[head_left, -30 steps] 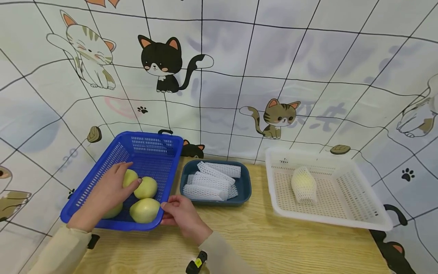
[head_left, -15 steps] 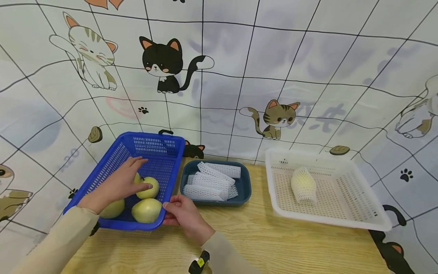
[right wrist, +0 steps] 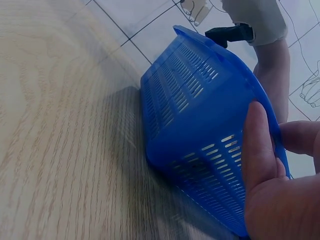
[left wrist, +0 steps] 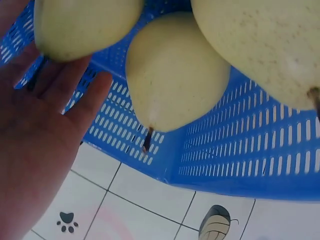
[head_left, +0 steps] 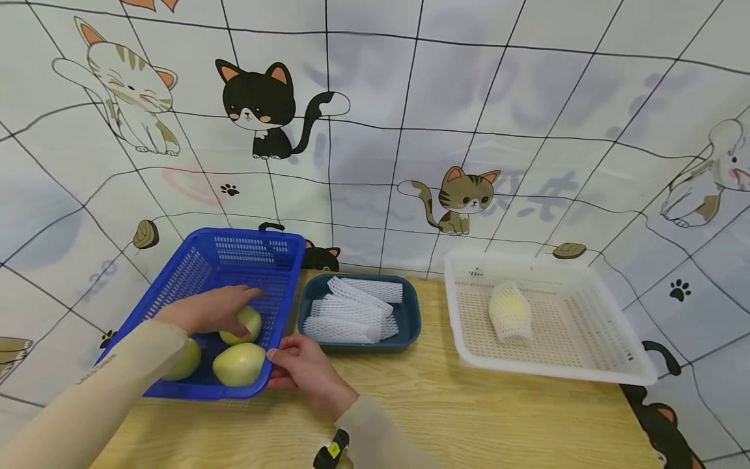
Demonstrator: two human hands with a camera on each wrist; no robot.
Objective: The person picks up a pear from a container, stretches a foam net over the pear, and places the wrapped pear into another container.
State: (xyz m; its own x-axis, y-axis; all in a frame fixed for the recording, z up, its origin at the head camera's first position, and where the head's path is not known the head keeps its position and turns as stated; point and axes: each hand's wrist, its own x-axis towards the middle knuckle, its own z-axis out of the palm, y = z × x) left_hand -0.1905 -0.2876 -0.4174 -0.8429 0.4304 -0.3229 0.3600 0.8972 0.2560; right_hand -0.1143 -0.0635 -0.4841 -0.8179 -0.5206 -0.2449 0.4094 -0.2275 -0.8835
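In the head view, my left hand (head_left: 213, 309) reaches into a blue plastic basket (head_left: 199, 257), above a pale yellow-green pear (head_left: 250, 322) that it partly covers. The left wrist view puts its fairly straight fingers beside a pear (left wrist: 87, 25); a firm grip does not show. Two more pears, one in front (head_left: 239, 365) and one at the left (head_left: 184, 361), lie nearby; the hand may hide another. My right hand (head_left: 310, 374) holds the basket's right front rim, with its thumb and fingers on either side of the rim (right wrist: 262, 95).
Right of the basket, a dark teal tray (head_left: 413, 326) holds several white foam net sleeves (head_left: 346, 316). A white perforated basket (head_left: 562, 374) further right contains one pear in a foam net (head_left: 510, 312). Behind the wooden table (head_left: 445, 417) hangs a cat-patterned sheet (head_left: 375, 130).
My left hand moves right and lower over the pears, toward the one at the back right. The right hand keeps hold of the basket rim. The head view shifts slightly.
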